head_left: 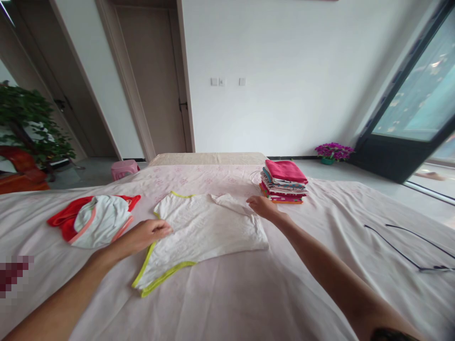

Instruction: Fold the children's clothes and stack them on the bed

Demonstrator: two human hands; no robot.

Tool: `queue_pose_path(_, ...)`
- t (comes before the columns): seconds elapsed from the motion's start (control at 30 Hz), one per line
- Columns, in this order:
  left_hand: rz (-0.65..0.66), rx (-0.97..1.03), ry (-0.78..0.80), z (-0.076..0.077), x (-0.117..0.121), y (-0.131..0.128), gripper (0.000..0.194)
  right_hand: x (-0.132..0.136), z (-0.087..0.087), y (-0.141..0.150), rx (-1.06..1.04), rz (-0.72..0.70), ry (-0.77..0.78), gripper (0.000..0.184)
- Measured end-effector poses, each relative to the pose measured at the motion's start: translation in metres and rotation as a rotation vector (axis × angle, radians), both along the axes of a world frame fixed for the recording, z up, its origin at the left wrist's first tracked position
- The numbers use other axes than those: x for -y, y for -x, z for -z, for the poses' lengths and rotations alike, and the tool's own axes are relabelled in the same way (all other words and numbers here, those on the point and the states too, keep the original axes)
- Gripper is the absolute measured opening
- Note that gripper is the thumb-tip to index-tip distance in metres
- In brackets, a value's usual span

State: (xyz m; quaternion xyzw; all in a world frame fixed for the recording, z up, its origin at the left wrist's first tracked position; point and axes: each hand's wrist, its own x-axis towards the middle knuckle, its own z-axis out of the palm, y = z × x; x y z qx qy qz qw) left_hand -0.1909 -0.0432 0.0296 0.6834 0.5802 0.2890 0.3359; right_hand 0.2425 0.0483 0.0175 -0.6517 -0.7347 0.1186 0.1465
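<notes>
Two bare hands work over a white shirt in the head view. The shirt (213, 232) lies spread on the pale sheet (241, 303), in the middle, its yellow-trimmed neck and armholes toward the left and its hem toward the right. Its far side is rumpled, with a raised fold near the hem.

The left hand (156, 232) rests at the neck edge, fingers curled in and narrow, tips over the white cloth. The right hand (262, 207) is at the far end of the hem, its fingers also bent close together. Whether either one pinches the fabric, I cannot tell.

Just beyond the right hand stands a neat stack (284, 189) of folded clothes, a crimson piece on top. Left of the shirt, a white garment (103, 220) with coral trim lies crumpled on a red one (63, 219). Dark-framed glasses (426, 269) sit at the far right of the sheet. Behind are a pink stool (125, 169), a leafy plant (31, 123), a brown door (152, 80) and purple flowers (334, 150) in a green pot (327, 161).
</notes>
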Motion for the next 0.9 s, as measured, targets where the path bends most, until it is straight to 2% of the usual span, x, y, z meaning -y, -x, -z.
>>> queue_pose_path(0.03, 0.020, -0.063, -0.033, 0.004, -0.016, -0.005, 0.028, -0.010, -0.001, 0.012, 0.012, 0.049, -0.014, 0.034)
queue_pose_path(0.13, -0.060, -0.324, -0.199, 0.023, -0.059, -0.018, 0.039, -0.038, 0.001, 0.043, 0.023, 0.113, -0.015, 0.043)
queue_pose_path(0.23, -0.138, -0.532, -0.241, 0.046, -0.089, -0.024, 0.048, -0.057, 0.011, 0.065, 0.043, 0.134, -0.011, 0.053)
queue_pose_path(0.4, -0.210, -0.631, -0.205, 0.071, -0.104, -0.022, 0.051, -0.066, 0.030, 0.084, 0.061, 0.109, -0.049, 0.031)
queue_pose_path(0.47, -0.239, -0.678, -0.205, 0.079, -0.104, -0.021, 0.053, -0.069, 0.033, 0.082, 0.039, 0.151, -0.069, 0.034)
queue_pose_path(0.57, -0.274, -0.769, -0.233, 0.089, -0.104, -0.020, 0.058, -0.076, 0.032, 0.067, -0.046, 0.294, -0.063, 0.041)
queue_pose_path(0.67, -0.291, -0.750, -0.272, 0.092, -0.106, -0.015, 0.055, -0.083, 0.029, 0.048, -0.099, 0.362, -0.024, 0.040)
queue_pose_path(0.77, -0.422, -0.638, -0.286, 0.087, -0.106, -0.004, 0.052, -0.084, 0.027, 0.037, -0.105, 0.342, -0.007, 0.037)
queue_pose_path(0.83, -0.529, -0.536, -0.259, 0.081, -0.106, 0.006, 0.051, -0.079, 0.026, 0.037, -0.090, 0.317, -0.049, 0.039)
queue_pose_path(0.9, -0.564, -0.440, -0.223, 0.073, -0.106, 0.014, 0.046, -0.071, 0.026, 0.043, -0.053, 0.240, -0.146, 0.041)
